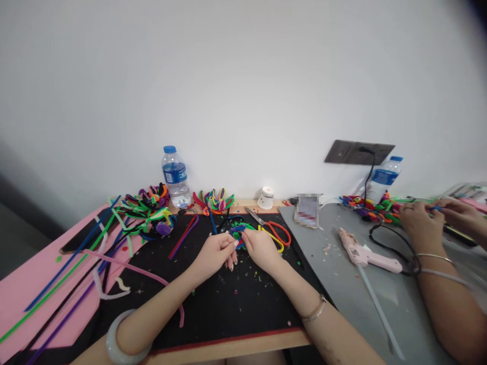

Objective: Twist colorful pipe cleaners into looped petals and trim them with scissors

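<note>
My left hand [216,251] and my right hand [261,248] meet over the black mat [243,309], fingers pinched together. Between the fingertips shows a small bundle of blue pipe cleaner [238,231], with green and red bits around it; its full shape is hidden by my fingers. The right hand pinches this blue piece. My left fingers are closed as well, but what lies in them is too small to make out. Scissors [279,230] with red and yellow handles lie just beyond my right hand. A red and purple pair of pipe cleaners [184,237] rests left of my hands.
Loose pipe cleaners [72,268] spread over pink sheets [23,289] at left. Colourful pipe-cleaner bundles [146,208], a water bottle [175,177] and a white paper cup [266,197] stand near the wall. At right are a hot glue gun [367,255] and a co-worker's hands [424,220].
</note>
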The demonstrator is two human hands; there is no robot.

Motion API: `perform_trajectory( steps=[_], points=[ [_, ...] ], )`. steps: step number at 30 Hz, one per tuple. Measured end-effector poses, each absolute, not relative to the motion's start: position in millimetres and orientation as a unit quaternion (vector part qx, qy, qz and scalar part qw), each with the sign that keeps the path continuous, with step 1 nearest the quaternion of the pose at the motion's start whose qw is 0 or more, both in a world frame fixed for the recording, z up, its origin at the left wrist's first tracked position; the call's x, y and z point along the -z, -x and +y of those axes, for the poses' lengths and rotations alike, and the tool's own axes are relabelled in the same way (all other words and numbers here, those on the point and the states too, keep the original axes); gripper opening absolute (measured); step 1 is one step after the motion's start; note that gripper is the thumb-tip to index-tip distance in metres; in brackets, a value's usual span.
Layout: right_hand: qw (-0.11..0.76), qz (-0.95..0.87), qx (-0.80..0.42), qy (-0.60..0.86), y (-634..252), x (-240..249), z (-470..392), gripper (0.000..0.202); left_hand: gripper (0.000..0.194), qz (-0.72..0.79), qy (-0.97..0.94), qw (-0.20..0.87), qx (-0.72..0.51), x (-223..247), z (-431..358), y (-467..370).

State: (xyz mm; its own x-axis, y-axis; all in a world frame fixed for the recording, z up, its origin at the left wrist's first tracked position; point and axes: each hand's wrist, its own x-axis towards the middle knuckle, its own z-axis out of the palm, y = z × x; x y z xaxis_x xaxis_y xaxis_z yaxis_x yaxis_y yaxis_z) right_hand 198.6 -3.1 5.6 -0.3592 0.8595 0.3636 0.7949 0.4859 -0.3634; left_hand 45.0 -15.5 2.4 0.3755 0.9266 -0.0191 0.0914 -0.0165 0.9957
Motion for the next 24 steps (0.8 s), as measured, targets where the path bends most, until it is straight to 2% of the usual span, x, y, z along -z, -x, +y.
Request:
perform_trajectory(
  steps=[4, 8, 10, 12, 17, 24],
  points=[
    [0.275, -0.812, -0.054, 0.512, -199.7, -6.9, -2.5, 0.03, 0.026, 0.416, -0.616, 0.552, -0.376, -1.3, -14.9, -44.7],
    [0.353, -0.77, -0.243, 0.472, -202.1, -4.7, 0.1, 0.036, 0.026, 0.398, -0.616, 0.557, -0.389, -1.7, -17.2, -43.4],
    [0.362, -0.756, -0.334, 0.431, -201.2, -2.5, 0.4, 0.035, 0.025, 0.389, -0.618, 0.561, -0.39, -2.6, -18.3, -43.4],
    [0.361, -0.753, -0.368, 0.409, -199.2, -0.6, -0.2, 0.037, 0.025, 0.385, -0.615, 0.567, -0.391, -3.1, -18.8, -43.7],
    [0.342, -0.769, -0.321, 0.435, -196.1, -2.1, -2.5, 0.039, 0.029, 0.395, -0.593, 0.605, -0.354, -1.4, -18.6, -44.9],
    [0.258, -0.839, -0.133, 0.461, -193.9, -6.0, -4.2, 0.032, 0.027, 0.399, -0.567, 0.631, -0.347, 1.7, -18.4, -44.6]
  ],
)
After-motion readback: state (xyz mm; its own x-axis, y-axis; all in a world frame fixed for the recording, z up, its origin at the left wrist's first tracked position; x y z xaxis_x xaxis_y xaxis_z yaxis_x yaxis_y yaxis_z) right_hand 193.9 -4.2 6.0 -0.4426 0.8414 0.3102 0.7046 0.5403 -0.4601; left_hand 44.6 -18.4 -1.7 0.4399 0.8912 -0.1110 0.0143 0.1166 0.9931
